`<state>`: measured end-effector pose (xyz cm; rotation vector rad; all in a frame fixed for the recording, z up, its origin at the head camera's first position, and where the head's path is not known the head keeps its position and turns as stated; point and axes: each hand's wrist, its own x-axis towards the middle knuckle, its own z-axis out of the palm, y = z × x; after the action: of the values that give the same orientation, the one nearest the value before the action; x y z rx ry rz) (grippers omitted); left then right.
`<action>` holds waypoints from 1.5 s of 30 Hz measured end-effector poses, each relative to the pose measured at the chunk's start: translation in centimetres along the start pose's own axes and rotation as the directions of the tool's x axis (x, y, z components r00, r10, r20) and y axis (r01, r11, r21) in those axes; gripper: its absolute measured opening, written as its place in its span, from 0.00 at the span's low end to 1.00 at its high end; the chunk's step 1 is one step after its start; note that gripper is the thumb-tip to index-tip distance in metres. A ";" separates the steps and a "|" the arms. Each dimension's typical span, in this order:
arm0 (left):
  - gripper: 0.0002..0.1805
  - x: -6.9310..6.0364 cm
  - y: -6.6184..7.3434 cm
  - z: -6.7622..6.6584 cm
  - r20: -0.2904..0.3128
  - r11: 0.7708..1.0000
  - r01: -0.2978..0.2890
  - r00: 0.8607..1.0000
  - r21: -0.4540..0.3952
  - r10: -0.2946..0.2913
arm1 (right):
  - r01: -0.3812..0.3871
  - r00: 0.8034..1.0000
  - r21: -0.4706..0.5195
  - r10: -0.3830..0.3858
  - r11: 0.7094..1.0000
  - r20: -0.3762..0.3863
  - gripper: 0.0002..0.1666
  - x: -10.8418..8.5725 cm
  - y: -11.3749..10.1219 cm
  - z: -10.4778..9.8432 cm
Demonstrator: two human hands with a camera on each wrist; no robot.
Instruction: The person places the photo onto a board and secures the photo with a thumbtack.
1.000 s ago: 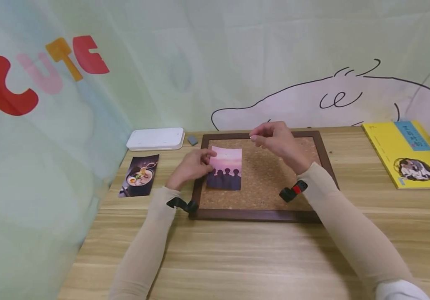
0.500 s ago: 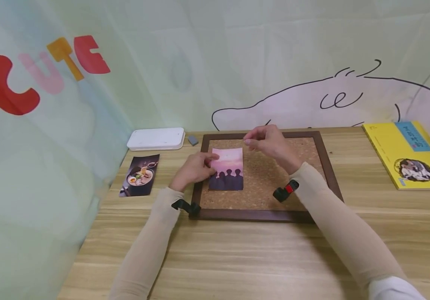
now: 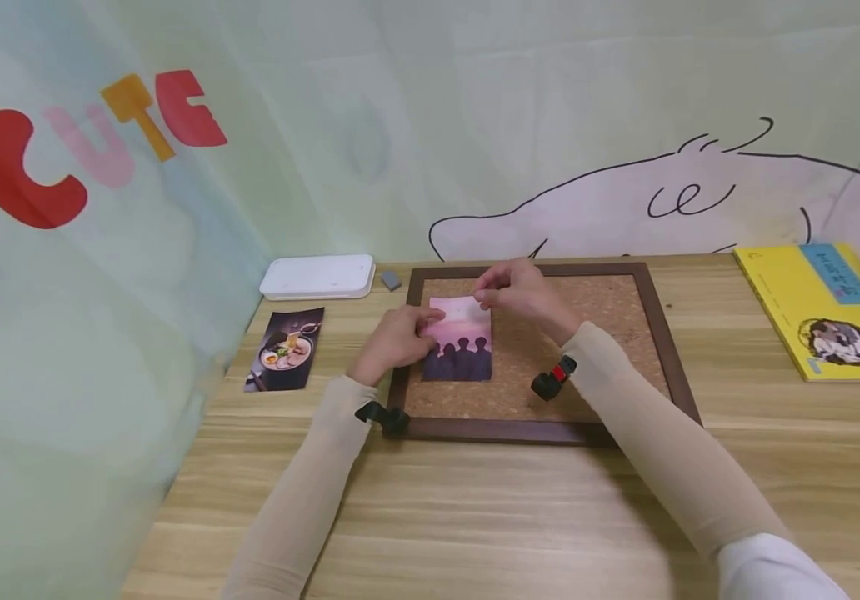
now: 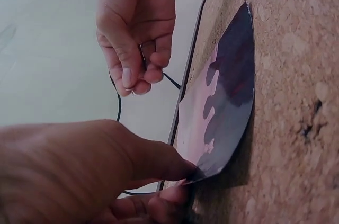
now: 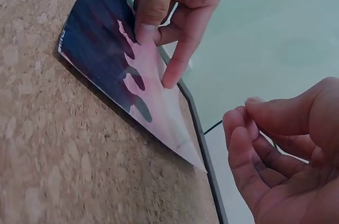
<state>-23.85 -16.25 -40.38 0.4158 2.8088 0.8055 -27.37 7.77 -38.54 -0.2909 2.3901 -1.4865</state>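
A photo (image 3: pixel 456 360) of silhouetted people against a pink sky lies over the left part of a brown-framed corkboard (image 3: pixel 505 431). My left hand (image 3: pixel 397 340) pinches its left edge, thumb on the picture side. In the right wrist view the photo (image 5: pixel 106 49) bows, its near edge lifted off the cork. Just above the photo's top right corner, my right hand (image 3: pixel 523 292) pinches a tiny pale pin (image 4: pixel 131 91), mostly hidden between thumb and fingertips; in the left wrist view that hand (image 4: pixel 139 28) is apart from the photo.
A second photo (image 3: pixel 285 350), of a noodle bowl, lies left of the board. Behind it are a white case (image 3: pixel 317 277) and a small grey block (image 3: pixel 391 280). A yellow book (image 3: pixel 823 312) lies at the right. A printed curtain (image 3: pixel 370 150) hangs behind the table.
My right hand has come left and slightly down, from over the board's upper middle to the photo's top right corner. My left hand keeps hold of the photo's edge.
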 end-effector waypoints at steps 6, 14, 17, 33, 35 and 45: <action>0.27 0.2 0.1 0.0 0.011 1.000 0.010 1.000 -0.004 -0.010 | 0.017 1.000 -0.047 -0.016 0.999 0.027 0.13 1.0 0.3 0.6; 0.27 0.2 0.3 0.0 0.025 1.000 0.020 1.000 -0.008 -0.020 | -0.025 0.998 -0.034 0.028 0.999 0.064 0.11 2.2 0.6 1.5; 0.27 0.3 0.3 0.1 0.024 1.000 0.022 0.999 -0.006 -0.022 | -0.023 0.997 -0.043 0.025 0.999 0.066 0.10 2.6 0.7 1.6; 0.28 0.2 0.2 -0.2 0.025 1.000 0.021 0.999 0.007 -0.021 | -0.007 0.997 -0.136 0.018 0.991 0.081 0.09 3.9 0.9 2.3; 0.27 0.1 0.1 -0.2 0.026 1.000 0.025 0.999 0.004 -0.025 | -0.003 0.996 -0.164 0.018 0.986 0.088 0.09 4.0 0.8 2.4; 0.27 -0.1 0.1 -0.2 0.029 1.000 0.025 0.999 -0.016 -0.025 | -0.068 0.995 -0.215 0.082 0.974 0.058 0.08 4.1 0.3 3.1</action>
<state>-23.78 -16.27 -40.19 0.3860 2.7733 0.8098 -30.04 3.99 -40.73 -0.2905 2.4803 -1.1705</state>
